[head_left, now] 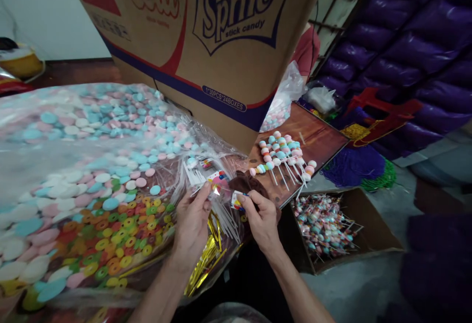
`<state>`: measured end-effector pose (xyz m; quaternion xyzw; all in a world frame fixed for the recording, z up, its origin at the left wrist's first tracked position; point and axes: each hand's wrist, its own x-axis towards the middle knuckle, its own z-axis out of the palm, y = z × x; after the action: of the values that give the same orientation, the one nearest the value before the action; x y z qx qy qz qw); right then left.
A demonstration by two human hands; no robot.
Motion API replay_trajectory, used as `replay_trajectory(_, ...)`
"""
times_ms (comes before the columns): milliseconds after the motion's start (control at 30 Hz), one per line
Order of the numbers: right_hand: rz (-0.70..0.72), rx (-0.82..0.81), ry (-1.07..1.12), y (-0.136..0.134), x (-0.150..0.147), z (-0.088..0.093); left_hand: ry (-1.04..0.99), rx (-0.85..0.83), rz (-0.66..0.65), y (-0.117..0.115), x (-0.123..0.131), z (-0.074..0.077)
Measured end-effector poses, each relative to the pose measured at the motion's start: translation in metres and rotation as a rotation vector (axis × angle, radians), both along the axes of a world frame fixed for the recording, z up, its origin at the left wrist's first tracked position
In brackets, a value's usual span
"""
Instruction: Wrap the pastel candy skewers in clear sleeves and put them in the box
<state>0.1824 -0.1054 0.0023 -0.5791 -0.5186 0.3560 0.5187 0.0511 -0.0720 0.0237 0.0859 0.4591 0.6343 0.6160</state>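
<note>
Carton point(162, 67) cut off above, co-worker point(307, 50) mostly hidden behind, printed card point(236, 200) too small to read

The flat round candies point(110, 204) mix pastel pink, pale blue and white, and the small ring-shaped gummies point(110, 249) run yellow, orange, green and red. The round-beaded candy skewers point(282, 148) repeat the pastels — orange and green showing among them — while the small white card point(238, 200) carries red, yellow and blue patches. Thin foil strips point(208, 260) gleam gold, and the large brown cardboard carton point(221, 74) wears purple and red bands.
</note>
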Motion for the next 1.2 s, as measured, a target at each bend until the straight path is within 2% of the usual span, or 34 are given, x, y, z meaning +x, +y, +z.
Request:
replay_trajectory(100,-0.029,-0.003,0.014,0.004,0.002,-0.002,0.038,0.051,0.039,-0.001,0.004,0.003)
replay_trajectory(167,-0.023,-0.005,-0.009,0.007,0.006,-0.001,0.030,0.037,0.019,0.000,0.004,0.001)
replay_trajectory(267,0.054,-0.005,-0.109,0.011,0.014,0.002,-0.025,-0.040,-0.007,0.006,0.001,-0.005)
replay_trajectory(367,0.122,0.018,-0.236,0.018,0.028,0.006,-0.065,-0.107,0.053,0.013,0.001,-0.008)
replay_trajectory(433,0.026,0.056,-0.304,0.026,0.045,0.008,-0.078,-0.128,0.103,0.016,0.001,-0.007)
replay_trajectory(500,-0.258,0.089,-0.416,0.035,0.070,0.009,-0.081,-0.111,0.128,0.018,0.001,-0.007)
replay_trajectory(600,-0.637,0.012,-0.714,0.050,0.116,0.006,-0.096,-0.053,0.122,0.018,0.000,-0.008)
replay_trajectory(667,-0.694,-0.102,-0.838,0.058,0.140,0.000,-0.116,-0.038,0.111,0.018,0.000,-0.009)
replay_trajectory(700,-0.665,-0.169,-0.857,0.060,0.148,-0.003,-0.126,-0.033,0.102,0.018,0.000,-0.009)
replay_trajectory(800,-0.630,-0.278,-0.867,0.064,0.158,-0.009,-0.146,-0.024,0.085,0.018,0.001,-0.008)
replay_trajectory(933,-0.575,-0.290,-0.844,0.065,0.154,-0.011,-0.175,-0.092,0.094,0.019,0.000,-0.005)
replay_trajectory(1000,-0.562,-0.219,-0.781,0.064,0.152,-0.012,-0.193,-0.123,0.092,0.019,-0.004,-0.006)
replay_trajectory(1133,-0.704,0.012,-0.565,0.055,0.150,-0.012,-0.227,-0.155,0.071,0.022,-0.012,-0.012)
replay_trajectory(1200,-0.725,0.118,-0.453,0.043,0.144,-0.009,-0.239,-0.177,0.071,0.024,-0.016,-0.014)
